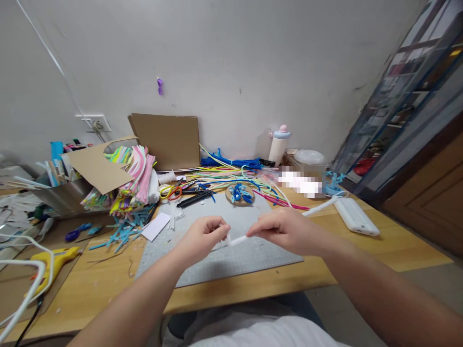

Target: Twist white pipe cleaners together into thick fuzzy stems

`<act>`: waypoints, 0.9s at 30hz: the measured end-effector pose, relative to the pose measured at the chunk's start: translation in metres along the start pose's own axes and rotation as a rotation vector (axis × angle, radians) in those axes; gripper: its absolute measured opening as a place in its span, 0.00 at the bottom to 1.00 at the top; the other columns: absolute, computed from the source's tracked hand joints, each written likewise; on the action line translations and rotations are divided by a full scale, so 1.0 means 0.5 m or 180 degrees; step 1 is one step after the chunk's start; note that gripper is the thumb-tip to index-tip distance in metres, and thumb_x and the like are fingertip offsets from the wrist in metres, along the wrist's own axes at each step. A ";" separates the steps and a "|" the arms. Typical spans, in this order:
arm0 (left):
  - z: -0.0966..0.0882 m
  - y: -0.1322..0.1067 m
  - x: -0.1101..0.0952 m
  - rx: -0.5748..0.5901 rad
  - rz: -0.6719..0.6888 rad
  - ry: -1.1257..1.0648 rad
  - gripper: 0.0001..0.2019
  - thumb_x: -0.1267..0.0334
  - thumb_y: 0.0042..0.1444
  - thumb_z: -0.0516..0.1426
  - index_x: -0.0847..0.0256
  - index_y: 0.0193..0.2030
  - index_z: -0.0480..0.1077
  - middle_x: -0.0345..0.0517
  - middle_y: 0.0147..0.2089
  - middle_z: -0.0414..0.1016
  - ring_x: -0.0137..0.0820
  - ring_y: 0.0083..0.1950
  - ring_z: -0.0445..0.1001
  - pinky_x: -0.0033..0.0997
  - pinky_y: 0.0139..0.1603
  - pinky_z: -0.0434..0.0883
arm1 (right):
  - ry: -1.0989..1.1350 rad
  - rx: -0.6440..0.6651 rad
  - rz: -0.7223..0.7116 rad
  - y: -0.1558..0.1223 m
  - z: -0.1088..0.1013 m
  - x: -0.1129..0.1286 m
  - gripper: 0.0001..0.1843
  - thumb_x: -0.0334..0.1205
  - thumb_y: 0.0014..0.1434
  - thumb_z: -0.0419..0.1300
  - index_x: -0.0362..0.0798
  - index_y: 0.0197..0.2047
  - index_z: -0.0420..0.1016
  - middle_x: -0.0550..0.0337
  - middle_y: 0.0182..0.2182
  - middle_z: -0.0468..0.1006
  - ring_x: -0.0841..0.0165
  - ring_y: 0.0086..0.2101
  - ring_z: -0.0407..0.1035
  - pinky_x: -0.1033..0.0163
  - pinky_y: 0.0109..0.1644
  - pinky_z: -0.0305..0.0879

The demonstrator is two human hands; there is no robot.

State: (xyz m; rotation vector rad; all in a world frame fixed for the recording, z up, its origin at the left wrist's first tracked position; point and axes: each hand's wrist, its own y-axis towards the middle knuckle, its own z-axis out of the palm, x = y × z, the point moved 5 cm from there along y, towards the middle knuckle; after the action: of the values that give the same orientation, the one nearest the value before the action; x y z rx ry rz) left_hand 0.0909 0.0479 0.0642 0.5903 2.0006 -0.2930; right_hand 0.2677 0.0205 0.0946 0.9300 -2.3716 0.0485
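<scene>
A white pipe cleaner (pixel 238 240) stretches between my two hands, just above the grey cutting mat (pixel 217 270). My left hand (pixel 204 237) pinches its left end between thumb and forefinger, where the stem bends upward. Closed around it further right is my right hand (pixel 280 229), with the fingertips pressed on the stem. A white length (pixel 320 206) shows beyond the right hand; I cannot tell for sure that it is the same stem. Behind the hands, a round piece with blue pipe-cleaner petals (pixel 238 193) lies at the mat's back edge.
Scissors (pixel 173 192), black pliers (pixel 195 198) and loose coloured pipe cleaners (pixel 224 178) lie behind the mat. Bundled pipe cleaners (pixel 135 178) and a yellow glue gun (pixel 54 267) are at left. A white power bank (pixel 356 217) and a bottle (pixel 279 147) stand to the right.
</scene>
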 end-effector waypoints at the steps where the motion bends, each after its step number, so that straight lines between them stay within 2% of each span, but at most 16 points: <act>1: 0.008 0.000 0.003 0.0345 -0.0106 -0.0283 0.14 0.57 0.57 0.51 0.63 0.25 0.65 0.36 0.22 0.64 0.25 0.26 0.62 0.25 0.29 0.60 | 0.0115 0.0097 -0.0001 0.000 -0.001 -0.003 0.14 0.36 0.60 0.53 0.53 0.42 0.78 0.62 0.33 0.80 0.71 0.32 0.70 0.69 0.33 0.59; 2: 0.017 -0.003 0.005 0.0638 -0.0187 -0.0533 0.14 0.56 0.57 0.52 0.63 0.27 0.66 0.37 0.22 0.65 0.24 0.26 0.63 0.25 0.29 0.60 | 0.0205 0.0207 0.0005 0.000 -0.002 -0.007 0.14 0.36 0.60 0.53 0.53 0.42 0.79 0.62 0.32 0.79 0.72 0.31 0.70 0.69 0.32 0.59; 4: 0.029 -0.011 0.005 0.0972 -0.0295 -0.0930 0.12 0.55 0.57 0.53 0.63 0.31 0.66 0.38 0.24 0.67 0.23 0.25 0.64 0.24 0.28 0.61 | 0.0347 0.0435 0.0004 0.000 -0.003 -0.011 0.13 0.36 0.60 0.53 0.52 0.42 0.79 0.62 0.30 0.79 0.72 0.28 0.69 0.70 0.31 0.59; 7: 0.036 -0.021 -0.008 0.0997 -0.0095 -0.1057 0.09 0.58 0.56 0.54 0.62 0.39 0.67 0.41 0.31 0.69 0.24 0.28 0.66 0.25 0.29 0.63 | 0.0493 0.0690 -0.0030 0.002 -0.008 -0.008 0.13 0.36 0.59 0.54 0.51 0.41 0.80 0.62 0.28 0.79 0.73 0.27 0.68 0.70 0.30 0.59; 9: 0.033 -0.027 -0.026 0.0741 0.0464 -0.0556 0.06 0.63 0.57 0.53 0.61 0.40 0.68 0.45 0.37 0.71 0.27 0.36 0.68 0.28 0.36 0.66 | 0.0516 0.0819 -0.0033 0.005 -0.011 -0.005 0.13 0.35 0.58 0.54 0.51 0.41 0.80 0.62 0.29 0.79 0.73 0.28 0.69 0.70 0.31 0.60; 11: 0.028 -0.038 -0.047 0.0319 0.1183 0.0389 0.07 0.68 0.58 0.51 0.59 0.38 0.70 0.46 0.40 0.72 0.30 0.41 0.68 0.32 0.43 0.65 | 0.0493 0.0880 0.0013 0.009 -0.012 -0.007 0.13 0.35 0.58 0.54 0.51 0.41 0.80 0.62 0.30 0.80 0.72 0.29 0.70 0.70 0.32 0.61; 14: 0.041 -0.060 -0.059 -0.0013 0.2017 0.1883 0.12 0.73 0.59 0.48 0.58 0.38 0.71 0.46 0.41 0.73 0.32 0.41 0.68 0.35 0.44 0.63 | 0.0439 0.0886 0.0129 0.017 -0.012 -0.020 0.13 0.35 0.57 0.54 0.51 0.40 0.80 0.63 0.32 0.80 0.71 0.30 0.71 0.69 0.33 0.62; 16: 0.055 -0.069 -0.053 -0.0033 0.2230 0.2419 0.12 0.74 0.59 0.47 0.60 0.41 0.70 0.48 0.41 0.74 0.33 0.40 0.68 0.35 0.42 0.64 | 0.0366 0.0838 0.0225 0.022 -0.012 -0.030 0.13 0.35 0.57 0.54 0.51 0.40 0.80 0.63 0.32 0.81 0.71 0.31 0.71 0.69 0.34 0.63; 19: 0.067 -0.074 -0.039 -0.0202 0.2162 0.2435 0.11 0.72 0.58 0.48 0.64 0.44 0.68 0.52 0.42 0.73 0.35 0.42 0.69 0.35 0.42 0.66 | 0.0321 0.0796 0.0307 0.029 -0.011 -0.041 0.13 0.36 0.56 0.55 0.52 0.39 0.80 0.63 0.32 0.81 0.70 0.31 0.72 0.69 0.34 0.63; 23: 0.081 -0.063 -0.016 -0.0456 0.1765 0.2325 0.09 0.66 0.61 0.49 0.62 0.39 0.71 0.51 0.39 0.75 0.35 0.41 0.70 0.35 0.41 0.67 | 0.0227 0.0814 0.0298 0.040 -0.007 -0.045 0.12 0.36 0.55 0.55 0.52 0.38 0.81 0.64 0.31 0.81 0.70 0.30 0.72 0.69 0.32 0.62; 25: 0.084 -0.050 -0.001 -0.0450 0.1365 0.2120 0.11 0.64 0.61 0.50 0.62 0.35 0.72 0.49 0.36 0.75 0.35 0.39 0.71 0.34 0.40 0.67 | 0.0027 0.0829 0.0232 0.045 -0.005 -0.043 0.12 0.36 0.55 0.56 0.54 0.38 0.81 0.65 0.30 0.81 0.71 0.28 0.71 0.69 0.31 0.61; 27: 0.080 -0.034 0.021 -0.0311 0.0735 0.1640 0.10 0.63 0.58 0.53 0.61 0.31 0.73 0.46 0.32 0.76 0.33 0.35 0.71 0.31 0.36 0.66 | -0.0228 0.0846 0.0076 0.050 -0.004 -0.035 0.12 0.36 0.56 0.56 0.57 0.38 0.80 0.67 0.30 0.81 0.72 0.28 0.71 0.70 0.31 0.60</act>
State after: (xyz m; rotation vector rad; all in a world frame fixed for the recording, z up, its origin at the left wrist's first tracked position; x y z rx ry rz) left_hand 0.1083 0.0187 0.0349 0.8922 2.3885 0.1122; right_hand 0.2631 0.0507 0.0910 1.0407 -2.4832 0.3526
